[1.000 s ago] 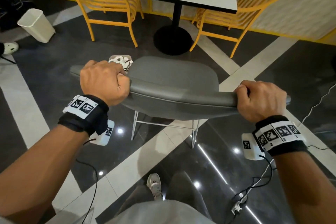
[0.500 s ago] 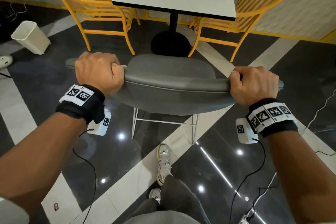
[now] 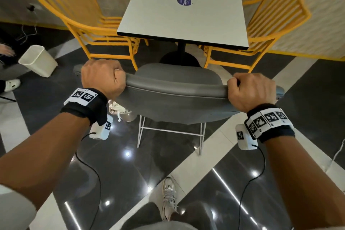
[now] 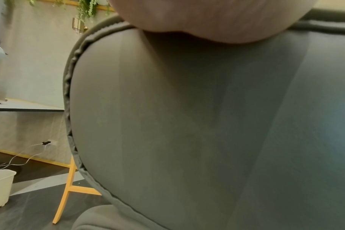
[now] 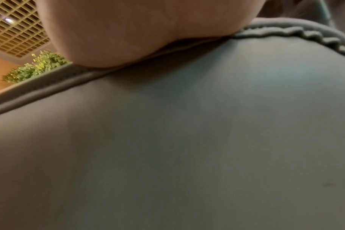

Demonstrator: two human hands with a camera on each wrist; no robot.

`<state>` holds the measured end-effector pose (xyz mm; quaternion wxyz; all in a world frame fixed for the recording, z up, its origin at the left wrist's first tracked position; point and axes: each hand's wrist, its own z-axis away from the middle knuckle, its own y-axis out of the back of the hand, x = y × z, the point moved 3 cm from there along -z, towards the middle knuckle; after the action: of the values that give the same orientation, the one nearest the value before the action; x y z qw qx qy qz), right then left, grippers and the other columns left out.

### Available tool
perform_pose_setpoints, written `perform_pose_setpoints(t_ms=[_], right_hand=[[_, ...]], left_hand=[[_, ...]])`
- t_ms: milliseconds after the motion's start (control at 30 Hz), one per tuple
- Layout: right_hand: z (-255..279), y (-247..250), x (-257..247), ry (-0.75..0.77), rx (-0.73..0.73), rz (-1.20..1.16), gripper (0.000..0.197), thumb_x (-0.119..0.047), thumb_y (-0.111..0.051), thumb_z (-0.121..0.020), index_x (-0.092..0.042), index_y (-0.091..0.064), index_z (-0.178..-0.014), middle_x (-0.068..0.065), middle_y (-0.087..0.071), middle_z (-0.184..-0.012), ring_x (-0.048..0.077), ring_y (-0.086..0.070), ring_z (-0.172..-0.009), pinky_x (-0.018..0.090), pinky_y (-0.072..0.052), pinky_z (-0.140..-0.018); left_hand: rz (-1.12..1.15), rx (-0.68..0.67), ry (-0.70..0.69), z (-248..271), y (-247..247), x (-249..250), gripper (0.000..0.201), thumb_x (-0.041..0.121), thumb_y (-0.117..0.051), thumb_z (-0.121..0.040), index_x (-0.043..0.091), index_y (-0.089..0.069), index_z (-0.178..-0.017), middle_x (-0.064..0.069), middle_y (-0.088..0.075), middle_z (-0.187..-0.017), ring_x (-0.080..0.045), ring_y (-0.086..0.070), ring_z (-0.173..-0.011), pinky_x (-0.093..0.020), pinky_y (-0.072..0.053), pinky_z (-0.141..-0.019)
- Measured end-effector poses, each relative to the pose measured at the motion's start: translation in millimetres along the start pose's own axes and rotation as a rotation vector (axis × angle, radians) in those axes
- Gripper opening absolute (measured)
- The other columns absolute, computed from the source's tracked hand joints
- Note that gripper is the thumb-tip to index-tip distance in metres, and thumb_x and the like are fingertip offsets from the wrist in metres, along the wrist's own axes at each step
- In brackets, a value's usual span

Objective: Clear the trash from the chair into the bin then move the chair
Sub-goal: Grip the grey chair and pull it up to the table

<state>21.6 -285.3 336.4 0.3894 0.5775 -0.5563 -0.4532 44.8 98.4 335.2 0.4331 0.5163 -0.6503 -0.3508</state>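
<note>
A grey padded chair (image 3: 177,78) stands in front of me, its seat facing the white table (image 3: 183,9). My left hand (image 3: 102,78) grips the left end of the top of its backrest, and my right hand (image 3: 252,89) grips the right end. The seat that shows carries no trash. A small bin with crumpled white paper (image 3: 122,113) sits on the floor just below my left wrist. In the left wrist view my palm (image 4: 207,18) presses on the chair back (image 4: 187,124). The right wrist view shows the same for the right hand (image 5: 128,31) on the chair back (image 5: 167,140).
Two yellow chairs (image 3: 80,11) (image 3: 276,18) flank the table. An empty white bin (image 3: 37,61) stands on the floor at the left, near another person's shoe (image 3: 11,85). Black and white cables (image 3: 248,185) trail across the glossy floor. My shoe (image 3: 169,198) is behind the chair.
The chair has travelled forward toward the table with both hands holding its backrest. The small bin with paper, earlier ahead of my left hand, now lies below my left wrist.
</note>
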Motion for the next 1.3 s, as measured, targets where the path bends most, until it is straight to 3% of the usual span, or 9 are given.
perform_pose_setpoints(t_ms=[400,533,733,1033,1300], right_hand=[[-76.5,-22.4,-9.9,-0.001,0.003,0.015,0.038,-0.036,-0.038,-0.088,-0.014,-0.057,-0.064,0.006,-0.052,-0.055,0.034,-0.049,-0.054,0.031,-0.037,-0.056],[-98.9,-26.0,-12.4,-0.025,-0.031,0.000,0.036,-0.036,-0.037,-0.085,-0.014,-0.053,-0.062,0.004,-0.050,-0.053,0.033,-0.051,-0.054,0.033,-0.045,-0.057],[-119.1,-34.9,-17.9,-0.037,-0.041,0.001,0.036,-0.037,-0.037,-0.086,-0.016,-0.054,-0.063,0.003,-0.052,-0.054,0.032,-0.050,-0.054,0.035,-0.047,-0.059],[-131.1,-39.5,-30.1,-0.018,-0.021,-0.001,0.035,-0.034,-0.040,-0.087,-0.015,-0.055,-0.062,0.001,-0.048,-0.052,0.026,-0.045,-0.051,0.028,-0.031,-0.055],[-132.3,-40.7,-38.5,-0.033,-0.007,0.001,0.034,-0.035,-0.039,-0.087,-0.016,-0.058,-0.067,0.002,-0.052,-0.056,0.029,-0.050,-0.057,0.031,-0.037,-0.058]], left_hand=[[-0.013,-0.021,-0.015,-78.1,-32.0,-16.3,0.039,0.033,-0.034,-0.076,0.015,-0.067,-0.067,-0.008,-0.061,-0.062,-0.033,-0.052,-0.060,-0.038,-0.043,-0.064],[-0.031,-0.033,-0.029,-97.4,-40.1,-20.4,0.037,0.034,-0.034,-0.077,0.015,-0.064,-0.066,-0.008,-0.060,-0.061,-0.034,-0.053,-0.059,-0.040,-0.044,-0.063],[-0.048,-0.037,-0.044,-111.9,-46.2,-27.1,0.039,0.034,-0.034,-0.079,0.013,-0.066,-0.067,-0.010,-0.060,-0.061,-0.034,-0.054,-0.059,-0.040,-0.042,-0.061],[-0.076,-0.022,-0.038,-121.5,-51.1,-43.0,0.039,0.033,-0.035,-0.081,0.013,-0.066,-0.070,-0.010,-0.062,-0.063,-0.034,-0.054,-0.060,-0.040,-0.042,-0.065],[-0.097,-0.013,-0.039,-121.3,-53.5,-51.7,0.039,0.035,-0.033,-0.084,0.015,-0.063,-0.070,-0.007,-0.060,-0.063,-0.032,-0.052,-0.060,-0.040,-0.042,-0.064]])
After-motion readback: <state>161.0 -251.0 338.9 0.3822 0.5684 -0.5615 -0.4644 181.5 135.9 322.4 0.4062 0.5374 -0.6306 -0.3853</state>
